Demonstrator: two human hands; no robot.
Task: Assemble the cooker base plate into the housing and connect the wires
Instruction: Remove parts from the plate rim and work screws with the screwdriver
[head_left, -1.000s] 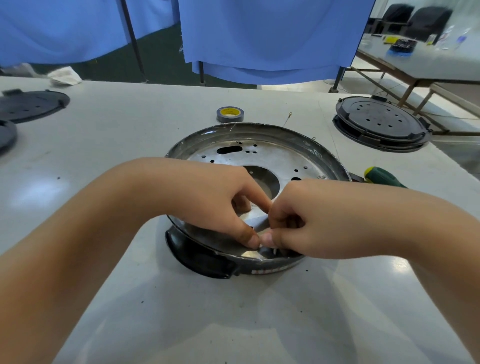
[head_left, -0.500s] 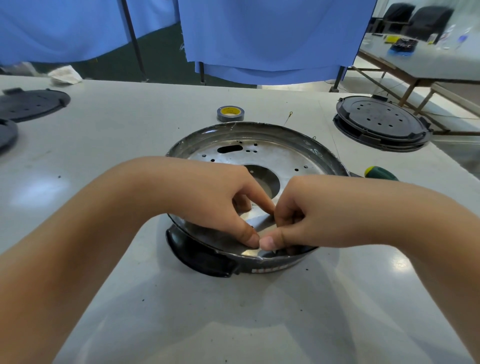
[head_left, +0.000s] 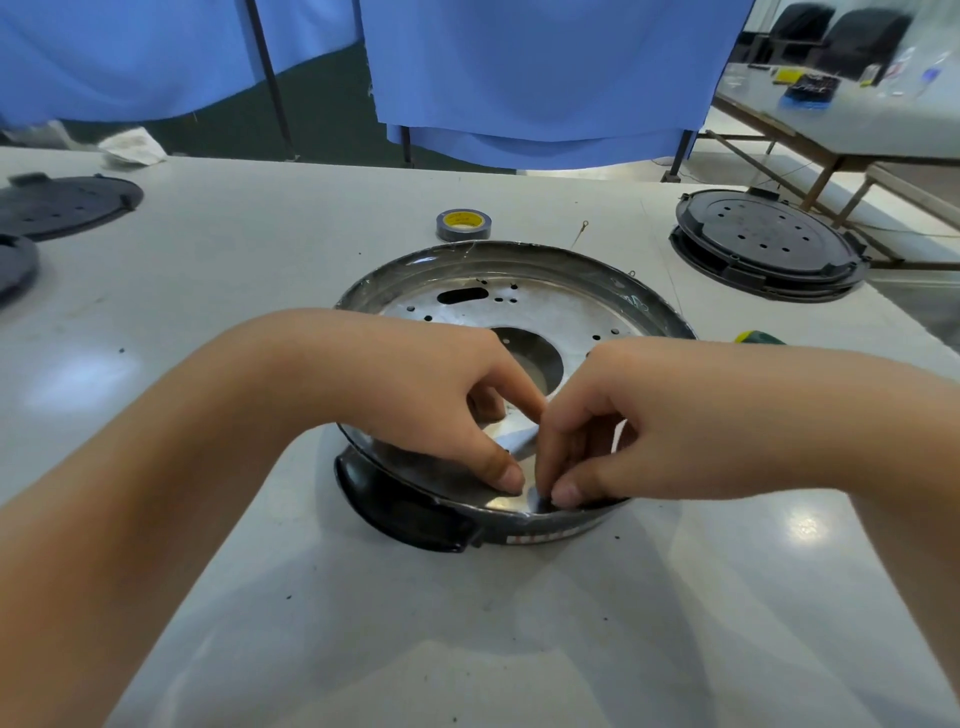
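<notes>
The round cooker housing (head_left: 644, 304) lies in the middle of the white table, its dark rim up and a black handle part at its near left. A shiny metal base plate (head_left: 550, 306) with a large centre hole and several small holes sits inside it. My left hand (head_left: 441, 400) has its thumb pressed on the plate's near edge with the fingers curled above. My right hand (head_left: 623, 421) meets it there, thumb and fingers pinching a small dark part (head_left: 543, 501) at the near rim. What that part is stays hidden by the fingers.
A grey tape roll with a yellow core (head_left: 463, 224) lies behind the housing. A green screwdriver handle (head_left: 758, 338) peeks out behind my right forearm. Black round covers sit at the far right (head_left: 763, 244) and far left (head_left: 62, 205). Blue curtains hang behind the table.
My right hand has shifted slightly, its thumb and fingers now lower on the near rim around the small dark part. My left hand has hardly moved.
</notes>
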